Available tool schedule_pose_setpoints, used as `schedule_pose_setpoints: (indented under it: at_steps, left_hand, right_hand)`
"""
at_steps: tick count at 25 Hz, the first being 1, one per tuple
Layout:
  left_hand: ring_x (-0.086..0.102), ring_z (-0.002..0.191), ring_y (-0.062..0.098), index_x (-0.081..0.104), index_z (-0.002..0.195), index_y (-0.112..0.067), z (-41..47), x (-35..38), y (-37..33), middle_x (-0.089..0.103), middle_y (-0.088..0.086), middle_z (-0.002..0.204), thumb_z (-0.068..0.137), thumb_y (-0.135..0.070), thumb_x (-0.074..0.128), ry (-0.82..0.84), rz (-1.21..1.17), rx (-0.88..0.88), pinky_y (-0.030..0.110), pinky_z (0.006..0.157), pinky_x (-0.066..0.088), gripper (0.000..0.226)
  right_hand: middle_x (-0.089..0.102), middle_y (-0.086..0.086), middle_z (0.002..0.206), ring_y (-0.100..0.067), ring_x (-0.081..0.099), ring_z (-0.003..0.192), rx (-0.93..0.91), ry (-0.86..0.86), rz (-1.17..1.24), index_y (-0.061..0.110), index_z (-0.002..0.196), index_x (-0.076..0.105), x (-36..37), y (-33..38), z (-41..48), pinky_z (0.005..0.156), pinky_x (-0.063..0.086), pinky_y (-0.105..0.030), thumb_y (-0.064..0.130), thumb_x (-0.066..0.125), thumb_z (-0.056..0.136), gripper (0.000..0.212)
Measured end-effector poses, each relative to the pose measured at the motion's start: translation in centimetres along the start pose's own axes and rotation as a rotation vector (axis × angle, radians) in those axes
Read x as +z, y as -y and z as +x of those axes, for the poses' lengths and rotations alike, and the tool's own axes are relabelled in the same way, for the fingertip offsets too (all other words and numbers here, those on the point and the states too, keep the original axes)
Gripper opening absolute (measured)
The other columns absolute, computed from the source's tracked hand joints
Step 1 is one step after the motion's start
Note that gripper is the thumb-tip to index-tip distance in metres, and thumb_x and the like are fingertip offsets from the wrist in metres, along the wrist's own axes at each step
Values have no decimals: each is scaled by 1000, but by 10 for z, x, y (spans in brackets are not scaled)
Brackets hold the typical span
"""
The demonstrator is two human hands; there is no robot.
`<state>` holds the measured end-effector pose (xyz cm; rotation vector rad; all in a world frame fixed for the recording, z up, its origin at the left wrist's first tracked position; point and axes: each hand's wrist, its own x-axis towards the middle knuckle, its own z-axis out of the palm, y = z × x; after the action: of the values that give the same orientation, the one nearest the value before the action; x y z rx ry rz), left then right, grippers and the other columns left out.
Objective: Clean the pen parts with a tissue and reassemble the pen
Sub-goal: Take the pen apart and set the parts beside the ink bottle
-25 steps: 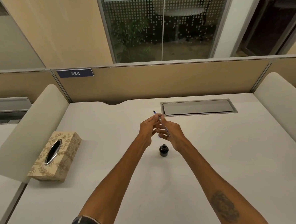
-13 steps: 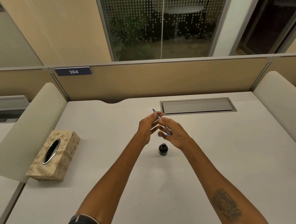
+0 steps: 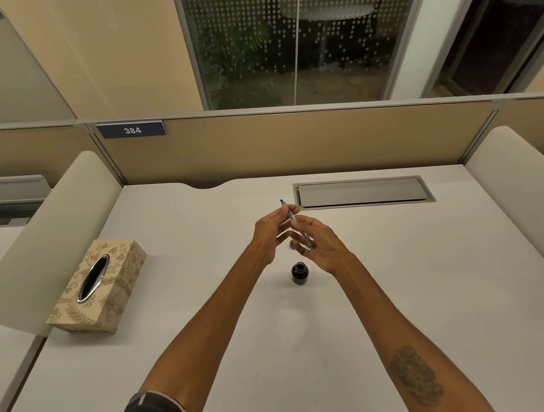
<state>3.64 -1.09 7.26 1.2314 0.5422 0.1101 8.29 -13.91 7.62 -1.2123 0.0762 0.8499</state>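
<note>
Both the left hand [image 3: 267,234] and right hand [image 3: 322,245] pinch the pen [image 3: 292,215] aloft. An uncapped dark ink bottle [image 3: 299,273] stands at their 6 o'clock; the tissue box [image 3: 98,285] at 9 shows no tissue.

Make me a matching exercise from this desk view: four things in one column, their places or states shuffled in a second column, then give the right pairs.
Things:
1. pen
2. tissue box
3. ink bottle
4. cable hatch

Places or states:
A. stands open on the desk, just nearer than the hands
B. lies shut, set into the desk at the far right
C. held off the desk between the left hand and right hand
D. rests at the desk's left edge

Pairs: 1-C, 2-D, 3-A, 4-B
</note>
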Motion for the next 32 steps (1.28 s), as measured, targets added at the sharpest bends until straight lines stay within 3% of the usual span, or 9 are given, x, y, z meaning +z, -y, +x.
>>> schedule_pose_setpoints:
  at_steps: [4, 8, 10, 13, 17, 23, 32]
  left_hand:
    - [65, 114, 19, 73, 106, -20, 3, -1, 2, 74, -2, 119, 101, -39, 50, -6, 0, -5, 31, 89, 47, 30]
    - [65, 115, 20, 71, 115, -15, 4, -1, 5, 73, 0, 120, 101, -38, 50, -17, -5, -12, 29, 85, 48, 34]
    - [65, 117, 22, 69, 118, -12, 6, -2, 6, 73, 1, 121, 101, -38, 49, -18, -10, -8, 31, 91, 49, 36]
    - [64, 118, 21, 70, 118, -12, 6, -3, 7, 73, 1, 120, 101, -38, 51, -28, -19, -17, 34, 97, 48, 36]
    - [64, 119, 22, 72, 113, -17, 6, -4, 8, 73, 0, 121, 101, -38, 51, -34, -49, -19, 38, 103, 47, 33]
    - [65, 117, 21, 71, 113, -19, 6, -11, -2, 73, -3, 119, 101, -38, 51, -135, -165, 5, 41, 102, 48, 30]
    - [65, 118, 22, 67, 124, -18, 0, -8, 4, 70, -1, 125, 102, -35, 50, -184, -252, 28, 39, 100, 49, 33]
  right_hand:
    - [71, -12, 107, -21, 70, 89, 15, -9, 34, 10, 111, 69, 1, -1, -1, 82, 57, -31, 24, 70, 89, 26]
    - [73, -11, 104, -21, 70, 90, 47, 9, 46, 9, 116, 68, 0, -2, 0, 83, 57, -32, 29, 71, 88, 34]
    - [71, -11, 101, -17, 68, 84, 41, 17, 31, 8, 117, 68, -1, -2, -2, 77, 56, -28, 25, 67, 91, 31]
    - [69, -12, 103, -20, 66, 91, 36, 5, 25, 9, 116, 67, -2, -3, -3, 77, 56, -29, 25, 71, 88, 33]
    - [69, -8, 87, -14, 64, 71, 63, 2, 33, 6, 109, 68, -2, -4, -4, 60, 56, -22, 28, 68, 90, 29]
    - [71, -4, 94, -9, 60, 70, 32, 11, -40, 9, 110, 69, -18, -11, -6, 62, 48, -22, 22, 73, 86, 27]
    - [67, -19, 111, -18, 65, 85, 93, 44, 223, -7, 115, 67, -22, -23, -6, 75, 59, -23, -1, 58, 92, 26]
